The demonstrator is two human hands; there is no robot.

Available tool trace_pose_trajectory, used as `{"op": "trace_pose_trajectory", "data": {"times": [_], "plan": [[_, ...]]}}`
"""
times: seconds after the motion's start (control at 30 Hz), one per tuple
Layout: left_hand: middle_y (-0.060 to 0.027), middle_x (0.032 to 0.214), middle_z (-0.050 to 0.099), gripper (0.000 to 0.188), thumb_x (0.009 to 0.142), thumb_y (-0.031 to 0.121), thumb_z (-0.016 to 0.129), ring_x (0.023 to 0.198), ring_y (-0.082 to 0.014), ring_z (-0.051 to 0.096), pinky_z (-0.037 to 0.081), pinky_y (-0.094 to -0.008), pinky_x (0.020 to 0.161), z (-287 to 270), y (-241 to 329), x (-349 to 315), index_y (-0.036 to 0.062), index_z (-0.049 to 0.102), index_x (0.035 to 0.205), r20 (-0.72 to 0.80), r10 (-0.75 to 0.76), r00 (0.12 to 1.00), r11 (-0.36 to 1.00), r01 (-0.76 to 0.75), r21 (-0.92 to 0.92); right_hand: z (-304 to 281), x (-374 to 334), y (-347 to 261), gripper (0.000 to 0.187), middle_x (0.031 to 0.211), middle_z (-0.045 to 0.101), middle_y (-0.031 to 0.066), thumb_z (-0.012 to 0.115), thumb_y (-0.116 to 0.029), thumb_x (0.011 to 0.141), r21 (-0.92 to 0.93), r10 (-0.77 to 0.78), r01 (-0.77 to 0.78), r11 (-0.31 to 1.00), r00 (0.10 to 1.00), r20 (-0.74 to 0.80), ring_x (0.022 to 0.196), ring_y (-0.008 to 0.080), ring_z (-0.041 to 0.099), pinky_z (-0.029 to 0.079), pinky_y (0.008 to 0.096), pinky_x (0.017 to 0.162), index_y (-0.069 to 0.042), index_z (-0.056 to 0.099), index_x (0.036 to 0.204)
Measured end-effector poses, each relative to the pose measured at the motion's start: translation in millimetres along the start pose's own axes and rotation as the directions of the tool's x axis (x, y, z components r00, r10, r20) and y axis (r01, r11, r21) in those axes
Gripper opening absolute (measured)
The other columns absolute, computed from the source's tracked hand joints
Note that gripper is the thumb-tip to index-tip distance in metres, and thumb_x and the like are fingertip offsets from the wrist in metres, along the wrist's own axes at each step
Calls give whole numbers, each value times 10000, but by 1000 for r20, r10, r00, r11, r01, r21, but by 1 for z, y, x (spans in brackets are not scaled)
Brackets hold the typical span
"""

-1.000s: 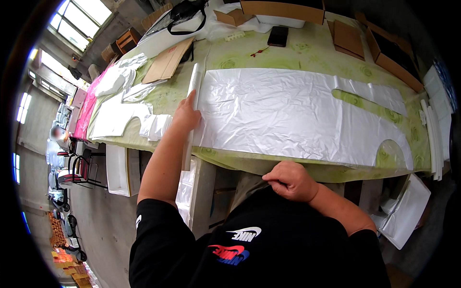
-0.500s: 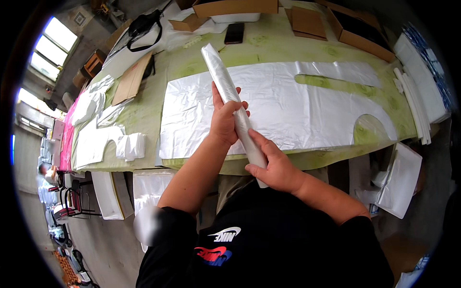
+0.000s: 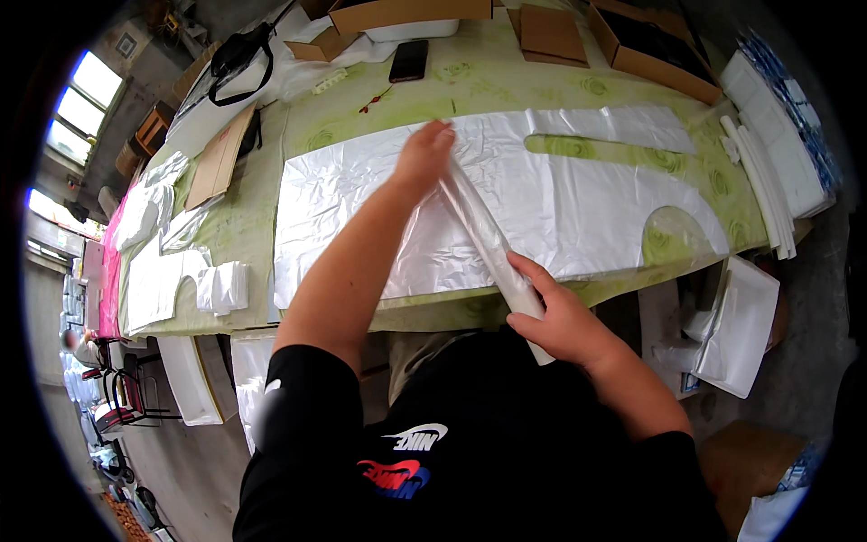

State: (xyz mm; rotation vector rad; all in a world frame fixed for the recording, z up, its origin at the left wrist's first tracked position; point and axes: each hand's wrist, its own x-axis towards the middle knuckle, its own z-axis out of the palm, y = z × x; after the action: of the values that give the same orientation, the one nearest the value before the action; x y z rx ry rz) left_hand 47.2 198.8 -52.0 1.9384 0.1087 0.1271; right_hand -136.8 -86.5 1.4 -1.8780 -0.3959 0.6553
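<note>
A long, slim roll of white plastic film point(image 3: 483, 230) slants across in front of me, its near end by my body. My right hand point(image 3: 562, 318) grips it near that lower end, thumb on one side and fingers on the other. My left hand point(image 3: 424, 161) is closed over the far end and hides it; its fingers are partly out of sight. Beneath the roll, a large white plastic sheet point(image 3: 361, 203) lies flat and creased on the table, with a long slot and a rounded cut-out toward its right side.
The table has a green patterned cover point(image 3: 488, 86). Along its back are a dark phone point(image 3: 409, 60), a small red-handled tool point(image 3: 370, 101) and cardboard boxes point(image 3: 655, 45). Folded white plastic pieces point(image 3: 163, 280) lie left, near a cardboard sheet point(image 3: 219, 163). White rolls point(image 3: 760, 185) lie right.
My left hand has slid up from the roll's middle to its far end. The roll's near end and my right hand have shifted right and slightly closer to my body.
</note>
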Motion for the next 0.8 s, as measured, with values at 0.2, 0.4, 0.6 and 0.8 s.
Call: {"op": "trace_pose_trajectory", "data": {"times": [0.2,0.4,0.6,0.8], "plan": [[-102,1343,628,562,950,292,667,1100,-206,578,465,-348,944,-51,5,17,114,569,1475,50,-335,941,938,338,-82,-6,-9,17,816,1457,555,235,697,-200,866,-36,-29,28,999,999,-19,1269,375,599,474,411,1073,-198,338,1599],[-74,1265,667,406,939,295,689,1036,-219,616,504,-361,888,-44,13,37,93,701,1291,151,-437,887,890,401,219,-9,-11,18,869,1467,548,236,724,-221,863,-24,-5,5,1000,1000,-13,1255,365,611,478,403,1064,-183,296,1618],[-88,1198,695,369,924,311,683,998,-241,656,531,-368,869,-31,3,35,73,746,1200,73,-362,929,877,313,365,-12,-21,23,960,1441,556,263,751,-243,854,-6,103,-103,995,995,3,1208,364,638,492,411,1034,-170,211,1645],[-153,1166,705,362,894,267,608,1099,-355,652,518,-436,981,-6,-21,8,63,734,1164,-99,236,967,620,-72,781,-41,-87,27,976,1232,678,258,772,-249,845,-231,264,-237,944,960,94,1067,377,701,538,431,949,-179,210,1640]]}}
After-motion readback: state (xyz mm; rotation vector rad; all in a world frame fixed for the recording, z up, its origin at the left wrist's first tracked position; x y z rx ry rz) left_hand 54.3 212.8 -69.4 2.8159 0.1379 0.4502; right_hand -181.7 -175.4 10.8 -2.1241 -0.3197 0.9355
